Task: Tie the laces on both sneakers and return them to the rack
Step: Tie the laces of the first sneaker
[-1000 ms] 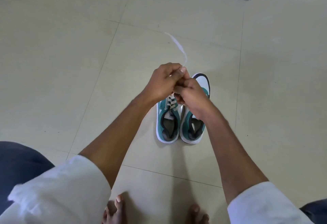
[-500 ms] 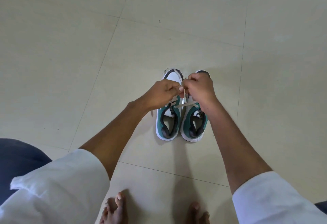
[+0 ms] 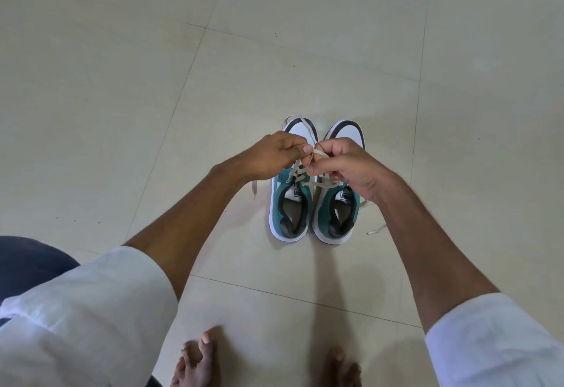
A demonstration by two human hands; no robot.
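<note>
Holding the lace [image 3: 316, 154] up between us, our left hand [image 3: 274, 154] and right hand [image 3: 348, 166] both pinch it tight just above the two sneakers [image 3: 314, 203], so the loops stay where we can see them and do not slip loose. We think the knot is only half made. The sneakers sit side by side on the floor [image 3: 122, 81], near the middle of a big tile, toes pointing away from us and heels toward our bare feet [image 3: 198, 359]. They are green with white toes, dark trim and white soles. One lace end [image 3: 254, 187] lies on the floor beside the left shoe, and another lace tip [image 3: 376, 230] lies beside the right shoe.
</note>
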